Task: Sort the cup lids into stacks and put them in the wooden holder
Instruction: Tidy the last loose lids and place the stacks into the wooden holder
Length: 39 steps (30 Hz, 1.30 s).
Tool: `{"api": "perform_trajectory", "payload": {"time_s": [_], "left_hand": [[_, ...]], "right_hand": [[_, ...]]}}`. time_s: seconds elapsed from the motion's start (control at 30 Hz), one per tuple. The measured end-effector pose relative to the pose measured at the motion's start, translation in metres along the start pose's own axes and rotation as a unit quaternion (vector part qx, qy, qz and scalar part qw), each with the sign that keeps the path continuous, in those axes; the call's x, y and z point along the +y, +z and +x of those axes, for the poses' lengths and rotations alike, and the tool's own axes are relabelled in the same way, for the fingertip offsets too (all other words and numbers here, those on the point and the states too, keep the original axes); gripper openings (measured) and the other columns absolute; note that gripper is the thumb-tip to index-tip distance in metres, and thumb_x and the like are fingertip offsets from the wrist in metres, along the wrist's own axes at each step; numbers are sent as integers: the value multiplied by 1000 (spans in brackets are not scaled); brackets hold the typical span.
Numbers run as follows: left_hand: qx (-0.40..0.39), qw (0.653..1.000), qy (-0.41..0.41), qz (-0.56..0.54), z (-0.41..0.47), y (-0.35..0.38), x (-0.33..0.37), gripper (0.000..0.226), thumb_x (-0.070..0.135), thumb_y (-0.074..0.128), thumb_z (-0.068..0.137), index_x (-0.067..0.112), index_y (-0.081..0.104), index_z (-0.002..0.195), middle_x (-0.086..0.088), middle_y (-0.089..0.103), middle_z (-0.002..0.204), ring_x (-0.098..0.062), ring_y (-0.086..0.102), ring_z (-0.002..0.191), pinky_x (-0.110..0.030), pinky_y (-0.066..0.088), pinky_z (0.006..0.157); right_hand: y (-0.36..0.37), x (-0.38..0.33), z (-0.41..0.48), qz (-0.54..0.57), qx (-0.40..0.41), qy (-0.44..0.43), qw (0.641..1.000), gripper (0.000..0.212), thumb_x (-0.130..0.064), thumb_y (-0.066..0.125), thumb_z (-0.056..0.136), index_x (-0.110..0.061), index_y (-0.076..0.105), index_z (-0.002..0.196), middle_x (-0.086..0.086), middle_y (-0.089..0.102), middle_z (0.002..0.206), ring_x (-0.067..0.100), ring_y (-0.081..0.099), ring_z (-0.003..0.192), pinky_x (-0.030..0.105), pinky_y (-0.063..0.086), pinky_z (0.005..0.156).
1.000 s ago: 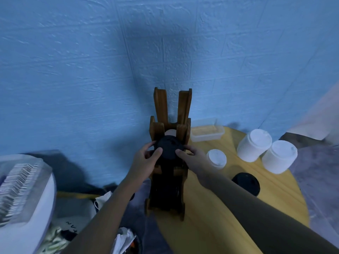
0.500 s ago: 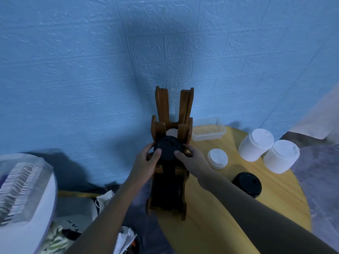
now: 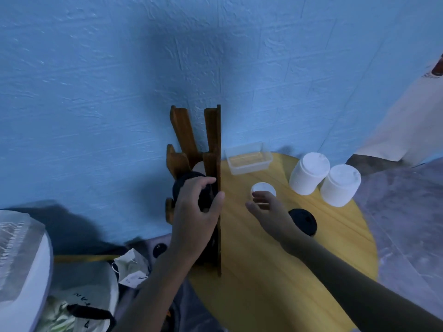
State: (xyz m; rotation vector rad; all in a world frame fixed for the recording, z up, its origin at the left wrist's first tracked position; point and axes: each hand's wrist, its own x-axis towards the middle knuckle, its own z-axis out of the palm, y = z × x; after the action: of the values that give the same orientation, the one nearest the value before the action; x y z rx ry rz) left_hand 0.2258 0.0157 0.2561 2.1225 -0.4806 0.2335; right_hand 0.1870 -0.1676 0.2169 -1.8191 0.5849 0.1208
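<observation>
Looking down from the head camera, a person stands over a round yellow surface (image 3: 263, 271) set against a blue wall. A tall wooden holder (image 3: 212, 130) stands at the surface's left edge, with a black lid stack (image 3: 184, 180) seated in its front slot.

Half a second ago both hands were cupped round that stack. Now only the left hand (image 3: 194, 212) is on it, fingers curled over the top lid and thumb pressed against the holder's right post.

The right hand (image 3: 271, 212) has let go and moved right across the surface. It holds nothing, and its fingers are spread and loosely bent, just short of a short white lid stack (image 3: 262, 187). Whether the fingertips touch it cannot be told.

A second, loose black lid pile (image 3: 303, 221) lies just beyond the right wrist. Two tall white lid stacks (image 3: 309, 173) (image 3: 340, 185) stand side by side further right. A clear plastic tub (image 3: 248, 161) sits near the wall beside the holder.

The black stack appears settled in the holder, so that part of the job looks done. The reach suggests the short white stack is next. The loose black pile and both tall white stacks are still to be placed.
</observation>
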Motion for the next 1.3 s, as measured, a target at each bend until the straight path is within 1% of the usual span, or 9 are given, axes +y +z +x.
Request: {"api": "perform_trajectory", "payload": {"time_s": [0.13, 0.3, 0.47, 0.63, 0.77, 0.9, 0.97, 1.13, 1.3], "left_hand": [[-96, 995, 22, -35, -10, 56, 23, 31, 33, 62, 96, 19, 61, 123, 10, 58, 107, -1, 56, 103, -10, 44, 86], [-209, 969, -106, -80, -23, 134, 30, 34, 35, 63, 96, 23, 59, 128, 10, 60, 119, 1, 52, 111, -8, 42, 83], [-269, 938, -213, -52, -33, 198, 10, 52, 39, 63, 96, 22, 47, 142, 4, 52, 142, -12, 48, 130, -28, 44, 103], [-309, 896, -308, -88, -37, 237, -4, 62, 40, 64, 96, 23, 37, 149, 2, 47, 146, -18, 46, 134, -36, 46, 105], [-298, 885, -336, -120, -40, 250, -10, 65, 44, 66, 91, 25, 41, 148, 3, 54, 140, -17, 53, 127, -43, 50, 105], [-259, 879, -365, -167, -44, 245, -9, 55, 26, 66, 95, 26, 46, 147, 2, 61, 134, -15, 58, 123, -42, 51, 104], [-235, 884, -363, -181, -43, 235, -6, 54, 21, 66, 96, 26, 47, 146, 2, 62, 133, -13, 59, 121, -40, 52, 104], [-176, 912, -309, -207, -30, 191, 12, 58, 23, 69, 94, 30, 46, 147, 5, 60, 131, -10, 60, 118, -38, 55, 99], [-128, 946, -220, -199, -13, 115, 38, 57, 29, 67, 95, 28, 45, 148, 7, 58, 131, 1, 66, 103, -19, 57, 83]], "right_hand": [[-50, 40, -1, -52, 78, -1, 996, 40, -36, 64, 91, -23, 54, 128, -9, 55, 121, 10, 53, 111, 30, 46, 92], [-101, 95, 7, -80, 112, 53, 989, 35, -32, 66, 88, -19, 57, 119, 3, 57, 119, 17, 56, 103, 39, 51, 91], [-122, 133, 17, -41, 56, 148, 987, 61, -43, 64, 89, -27, 37, 141, 6, 41, 143, 23, 45, 124, 43, 45, 102], [-131, 148, 30, 21, -22, 183, 983, 71, -45, 60, 92, -27, 24, 151, 7, 35, 151, 26, 42, 131, 33, 39, 97], [-130, 155, 36, 47, -47, 173, 983, 63, -45, 61, 92, -26, 33, 146, 1, 46, 139, 20, 49, 120, 37, 45, 102], [-125, 152, 35, 93, -39, 156, 983, 54, -37, 61, 94, -28, 37, 142, -2, 47, 132, 17, 50, 113, 31, 44, 88], [-122, 148, 32, 104, -32, 140, 984, 50, -37, 63, 93, -33, 40, 138, -4, 47, 135, 17, 51, 116, 37, 46, 95], [-113, 106, 18, 147, -7, 64, 987, 43, -33, 64, 92, -34, 48, 133, -9, 53, 128, 12, 58, 110, 34, 54, 91], [-99, 31, -7, 122, 0, -36, 992, 43, -34, 64, 92, -35, 51, 133, -11, 56, 124, 11, 62, 103, 36, 56, 89]]}}
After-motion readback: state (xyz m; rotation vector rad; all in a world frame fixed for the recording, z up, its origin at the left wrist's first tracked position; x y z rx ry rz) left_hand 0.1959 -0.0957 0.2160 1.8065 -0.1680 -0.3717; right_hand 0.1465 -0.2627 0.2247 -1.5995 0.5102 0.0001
